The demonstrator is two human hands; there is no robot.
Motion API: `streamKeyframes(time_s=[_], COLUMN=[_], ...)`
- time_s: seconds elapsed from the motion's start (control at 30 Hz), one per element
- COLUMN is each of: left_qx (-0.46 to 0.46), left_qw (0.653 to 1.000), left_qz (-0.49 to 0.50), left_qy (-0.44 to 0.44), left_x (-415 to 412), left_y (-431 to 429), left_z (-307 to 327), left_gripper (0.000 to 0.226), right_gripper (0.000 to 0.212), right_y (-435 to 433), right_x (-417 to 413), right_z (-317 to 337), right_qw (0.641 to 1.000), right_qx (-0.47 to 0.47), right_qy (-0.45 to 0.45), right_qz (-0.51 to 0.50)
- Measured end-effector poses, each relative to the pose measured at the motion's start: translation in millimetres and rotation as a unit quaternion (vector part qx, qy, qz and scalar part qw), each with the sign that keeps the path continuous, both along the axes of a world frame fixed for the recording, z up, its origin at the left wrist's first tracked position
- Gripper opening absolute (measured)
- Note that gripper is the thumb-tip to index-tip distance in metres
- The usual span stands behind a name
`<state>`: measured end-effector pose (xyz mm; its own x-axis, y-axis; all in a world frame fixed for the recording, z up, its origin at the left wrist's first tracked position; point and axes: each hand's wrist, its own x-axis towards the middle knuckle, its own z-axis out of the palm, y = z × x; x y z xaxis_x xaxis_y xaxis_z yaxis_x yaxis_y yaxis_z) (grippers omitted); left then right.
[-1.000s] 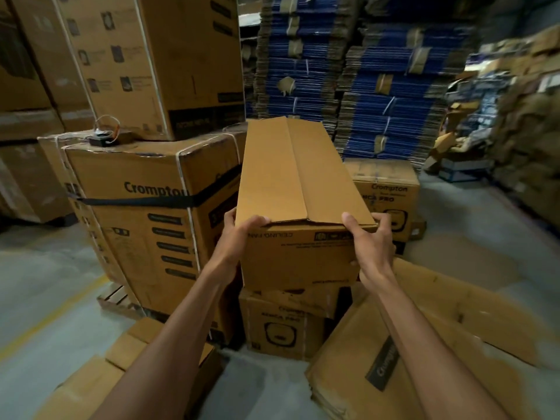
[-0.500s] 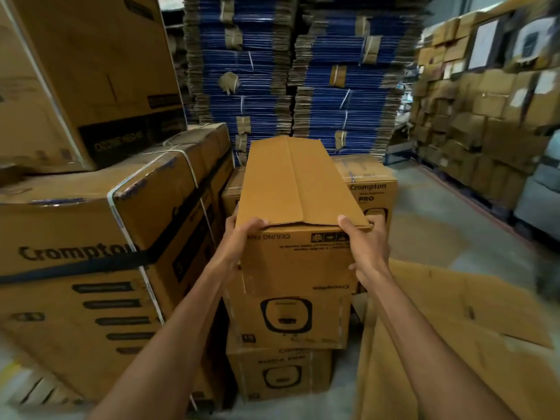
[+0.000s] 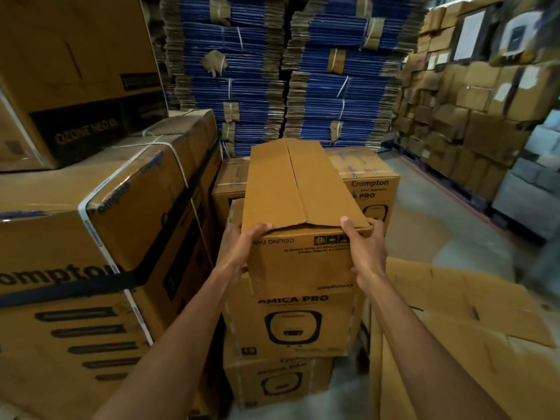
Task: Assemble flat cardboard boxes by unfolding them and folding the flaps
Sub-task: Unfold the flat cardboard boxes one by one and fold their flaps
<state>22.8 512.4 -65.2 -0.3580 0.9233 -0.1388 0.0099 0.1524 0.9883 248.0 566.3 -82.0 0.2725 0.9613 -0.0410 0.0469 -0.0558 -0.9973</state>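
Head view: a warehouse aisle with a grey concrete floor [image 3: 430, 225]. Tall bundles of flat blue-edged cardboard [image 3: 327, 86] rise at the back, and a wall of stacked brown cartons [image 3: 472, 122] runs down the right side. At left stands a large strapped Crompton carton [image 3: 91, 253] with an Ozone Neo carton [image 3: 69, 71] on top of it. Flat cardboard sheets [image 3: 448, 344] lie low on the right.

In the middle, the long ceiling-fan box [image 3: 300, 189] points away from the person, its top flaps folded shut along a lengthwise seam and its print upside down. It sits over a stack of Amica Pro cartons [image 3: 291, 325]; whether it rests on them cannot be told. The left hand [image 3: 242, 250] grips the near left corner, thumb on the top flap. The right hand [image 3: 366, 247] grips the near right corner the same way.

Both hands hold the box as they did a second ago. The view has shifted: the bare floor formerly seen at left is now hidden by the strapped carton, and more of the right-hand carton wall shows.
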Motion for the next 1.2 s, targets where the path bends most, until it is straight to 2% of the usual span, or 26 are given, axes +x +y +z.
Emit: streamKeyframes(time_s=[0.07,0.13,0.17,0.23,0.3,0.4,0.53,0.7,0.83,0.93,1.07,1.2], left_qx=[0.048,0.117,0.144,0.165,0.162,0.146,0.086,0.036,0.022,0.04,0.086,0.142], left_qw=[0.997,0.973,0.948,0.873,0.809,0.75,0.71,0.717,0.705,0.723,0.766,0.863], left_qz=[0.036,0.089,0.099,0.064,-0.007,-0.09,-0.142,-0.158,-0.155,-0.133,-0.098,-0.05], left_qy=[0.05,0.176,0.267,0.454,0.565,0.638,0.684,0.678,0.691,0.677,0.63,0.483], left_x=[8,14,15,21,33,54,67,72,69,61,54,46], left_y=[-1,-1,0,6,14,25,39,42,40,38,41,43], left_z=[0,2,4,11,21,33,41,33,29,32,50,66], left_gripper=[0.08,0.084,0.085,0.088,0.093,0.103,0.095,0.087,0.087,0.087,0.085,0.089], right_gripper=[0.06,0.057,0.05,0.034,0.046,0.073,0.084,0.086,0.116,0.107,0.101,0.089], right_y=[-3,-12,-21,-41,-55,-59,-48,-48,-51,-47,-38,-21], right_x=[6,10,8,-1,-13,-26,-33,-40,-52,-51,-42,-29], right_z=[-8,-32,-48,-80,-99,-105,-104,-100,-97,-95,-68,-29], right_qw=[0.997,0.982,0.975,0.969,0.942,0.875,0.838,0.832,0.82,0.843,0.881,0.917], right_qx=[0.004,-0.004,-0.014,-0.069,-0.159,-0.23,-0.221,-0.229,-0.213,-0.173,-0.075,0.042], right_qy=[0.081,0.185,0.214,0.228,0.296,0.423,0.496,0.5,0.523,0.503,0.464,0.394], right_qz=[0.004,-0.033,-0.059,-0.072,-0.015,0.049,0.059,0.077,0.093,0.071,0.059,0.052])
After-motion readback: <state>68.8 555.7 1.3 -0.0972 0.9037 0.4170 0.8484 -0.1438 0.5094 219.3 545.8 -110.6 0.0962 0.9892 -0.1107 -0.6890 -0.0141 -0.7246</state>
